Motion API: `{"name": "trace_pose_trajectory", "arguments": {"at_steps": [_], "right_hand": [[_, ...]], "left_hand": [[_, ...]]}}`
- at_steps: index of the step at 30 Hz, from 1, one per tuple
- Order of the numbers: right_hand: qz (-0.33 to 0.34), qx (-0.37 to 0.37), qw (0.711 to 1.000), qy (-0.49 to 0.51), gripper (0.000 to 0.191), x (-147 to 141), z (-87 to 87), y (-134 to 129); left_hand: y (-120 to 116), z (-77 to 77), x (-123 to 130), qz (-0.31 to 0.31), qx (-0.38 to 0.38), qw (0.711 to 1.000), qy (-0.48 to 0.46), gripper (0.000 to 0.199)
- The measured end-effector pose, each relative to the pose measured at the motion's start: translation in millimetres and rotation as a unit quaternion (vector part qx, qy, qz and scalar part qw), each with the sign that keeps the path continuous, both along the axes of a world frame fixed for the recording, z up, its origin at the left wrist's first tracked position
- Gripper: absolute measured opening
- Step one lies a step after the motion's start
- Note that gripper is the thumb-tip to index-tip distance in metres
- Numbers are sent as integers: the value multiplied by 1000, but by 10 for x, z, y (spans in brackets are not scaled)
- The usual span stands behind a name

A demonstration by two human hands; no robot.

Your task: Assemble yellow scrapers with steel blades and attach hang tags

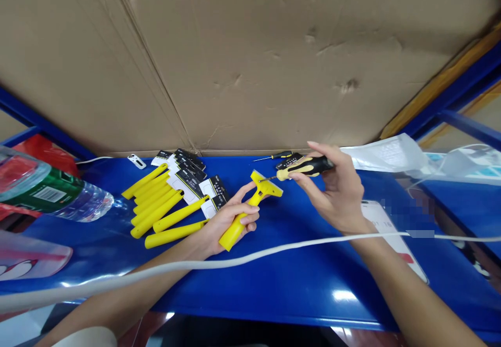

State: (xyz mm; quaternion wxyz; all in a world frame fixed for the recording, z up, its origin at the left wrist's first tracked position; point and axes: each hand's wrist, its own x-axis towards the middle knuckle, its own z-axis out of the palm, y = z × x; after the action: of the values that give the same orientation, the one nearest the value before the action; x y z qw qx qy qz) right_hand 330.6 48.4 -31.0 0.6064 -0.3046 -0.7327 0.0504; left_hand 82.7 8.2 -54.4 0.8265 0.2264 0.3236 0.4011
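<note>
Near the middle of the blue shelf, my left hand (233, 222) is wrapped round the handle of a yellow scraper (254, 201), its wide head pointing up and right. My right hand (338, 190) grips a black and cream screwdriver (305, 169) by the handle. The screwdriver's tip points left and meets the scraper's head near a small hole or screw. Left of my left hand lie several yellow handles (156, 214) side by side. Black and white packaging cards (188, 177) are spread behind them.
A second screwdriver (274, 156) lies at the back of the blue shelf (274, 295). At left are a water bottle (50, 190) and a pink cup (35, 255). A phone (391, 237) and plastic wrapping (387, 154) are at right. A white cable (274, 250) crosses in front.
</note>
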Motion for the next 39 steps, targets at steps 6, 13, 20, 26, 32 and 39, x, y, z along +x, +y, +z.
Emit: {"name": "trace_pose_trajectory", "arguments": {"at_steps": [6, 13, 20, 26, 32, 39], "right_hand": [[120, -78, 988, 62, 74, -90, 14, -41], [91, -53, 993, 47, 76, -87, -30, -32], [92, -96, 990, 55, 68, -129, -127, -54], [144, -128, 980, 44, 67, -170, -126, -74], [77, -80, 993, 47, 68, -187, -139, -69], [87, -97, 991, 44, 68, -188, -168, -40]], "left_hand": [[-55, -8, 47, -35, -9, 999, -4, 99], [-123, -37, 97, -46, -62, 997, -16, 99], [-117, -10, 111, -12, -91, 995, -23, 92], [-98, -44, 93, -9, -84, 996, -24, 87], [-99, -56, 81, -7, -75, 997, -21, 87], [-96, -15, 73, -11, -85, 996, -22, 91]]}}
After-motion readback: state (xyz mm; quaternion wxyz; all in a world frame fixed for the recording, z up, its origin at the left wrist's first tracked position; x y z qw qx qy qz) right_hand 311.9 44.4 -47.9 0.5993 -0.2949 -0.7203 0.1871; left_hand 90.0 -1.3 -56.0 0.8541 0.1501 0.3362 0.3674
